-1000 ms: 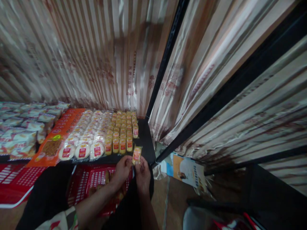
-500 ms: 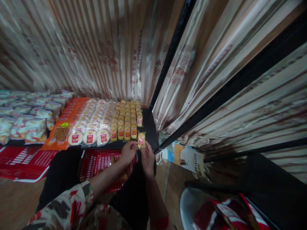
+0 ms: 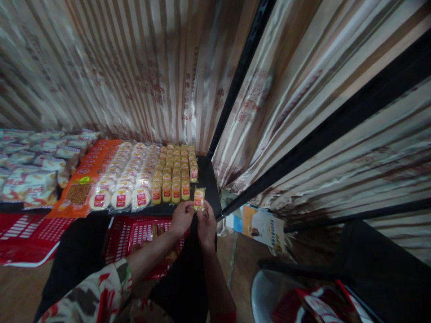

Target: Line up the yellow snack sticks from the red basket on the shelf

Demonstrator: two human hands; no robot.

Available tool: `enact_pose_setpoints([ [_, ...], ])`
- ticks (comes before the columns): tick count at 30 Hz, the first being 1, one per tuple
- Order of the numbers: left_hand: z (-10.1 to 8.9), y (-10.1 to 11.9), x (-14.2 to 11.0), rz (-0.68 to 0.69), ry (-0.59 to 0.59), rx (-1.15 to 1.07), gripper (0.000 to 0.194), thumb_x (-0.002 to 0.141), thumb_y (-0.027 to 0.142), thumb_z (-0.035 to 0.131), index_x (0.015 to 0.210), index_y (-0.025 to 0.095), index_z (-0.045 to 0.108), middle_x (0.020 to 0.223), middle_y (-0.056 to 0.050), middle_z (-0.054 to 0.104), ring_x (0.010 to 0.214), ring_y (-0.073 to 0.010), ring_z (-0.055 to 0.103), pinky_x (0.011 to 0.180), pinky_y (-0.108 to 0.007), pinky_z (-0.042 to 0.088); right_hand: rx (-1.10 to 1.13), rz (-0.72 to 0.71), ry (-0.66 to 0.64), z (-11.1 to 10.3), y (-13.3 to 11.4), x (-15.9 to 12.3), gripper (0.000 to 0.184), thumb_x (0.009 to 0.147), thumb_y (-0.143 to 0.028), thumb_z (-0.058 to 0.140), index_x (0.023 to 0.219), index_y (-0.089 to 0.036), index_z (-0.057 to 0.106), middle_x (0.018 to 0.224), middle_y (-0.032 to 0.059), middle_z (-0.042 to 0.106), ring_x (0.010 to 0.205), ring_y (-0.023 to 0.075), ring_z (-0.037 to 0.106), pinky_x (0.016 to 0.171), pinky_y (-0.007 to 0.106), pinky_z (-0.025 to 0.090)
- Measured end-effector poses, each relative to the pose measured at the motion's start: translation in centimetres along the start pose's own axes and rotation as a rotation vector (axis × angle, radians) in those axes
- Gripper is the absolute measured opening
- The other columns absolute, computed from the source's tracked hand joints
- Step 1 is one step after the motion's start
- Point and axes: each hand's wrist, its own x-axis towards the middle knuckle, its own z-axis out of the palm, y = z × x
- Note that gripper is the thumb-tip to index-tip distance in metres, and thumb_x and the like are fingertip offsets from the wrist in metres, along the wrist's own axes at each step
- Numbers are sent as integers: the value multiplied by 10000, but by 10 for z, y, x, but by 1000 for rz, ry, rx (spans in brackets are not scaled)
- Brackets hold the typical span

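Just in front of the shelf edge, a small yellow wrapped snack cake (image 3: pixel 199 198) with a red label is held upright. My right hand (image 3: pixel 206 226) pinches its lower end, thumb toward me. My left hand (image 3: pixel 182 219) is closed at its lower left side, fingertips on the wrapper. Rows of similar yellow snack cakes (image 3: pixel 176 191) stand on the black shelf (image 3: pixel 210 179), left of the held one. Beside those rows are round white wrapped crackers (image 3: pixel 121 198).
Left along the shelf lie orange snack packs (image 3: pixel 78 190) and white snack bags (image 3: pixel 40 186). Below are a red basket (image 3: pixel 117 240) with packets inside and another red basket (image 3: pixel 30 235). A black post (image 3: pixel 235 85) and striped plastic sheeting (image 3: pixel 151 72) bound the shelf. A white tub (image 3: pixel 261 291) stands right.
The view has shifted slightly, moving the shelf goods a little left and down in the picture. Both hands keep the snack cake at nearly the same spot by the shelf edge.
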Motion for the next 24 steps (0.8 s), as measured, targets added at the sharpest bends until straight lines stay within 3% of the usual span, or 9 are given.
enact_pose_setpoints([
  [5, 8, 10, 3, -27, -23, -163, 237, 812, 184, 511, 1000, 156, 653, 975, -84, 695, 866, -183, 643, 808, -293, 494, -90, -97, 110, 0, -6, 5, 495, 830, -453, 486, 1229, -168, 559, 1233, 140, 568, 1024, 213, 605, 893, 365, 492],
  [13, 17, 13, 3, -90, -47, -497, 216, 746, 271, 616, 910, 134, 649, 837, -53, 679, 762, -154, 609, 733, -258, 470, -159, -298, 158, 2, -4, -3, 400, 872, -419, 472, 1159, -176, 605, 1198, 131, 590, 1145, 219, 537, 1009, 426, 418],
  [18, 16, 11, 2, -189, -51, -679, 184, 694, 301, 670, 787, 141, 661, 810, -45, 691, 748, -148, 617, 699, -241, 472, -144, -306, 143, -1, 0, -9, 395, 877, -405, 485, 1178, -167, 580, 1191, 131, 605, 1117, 220, 556, 970, 428, 446],
  [24, 18, 13, 2, -315, -93, -890, 204, 697, 285, 669, 839, 139, 659, 859, -66, 710, 745, -153, 652, 661, -243, 502, -88, -263, 158, -2, -1, -6, 363, 889, -404, 468, 1147, -175, 581, 1151, 118, 618, 1074, 207, 581, 942, 410, 470],
])
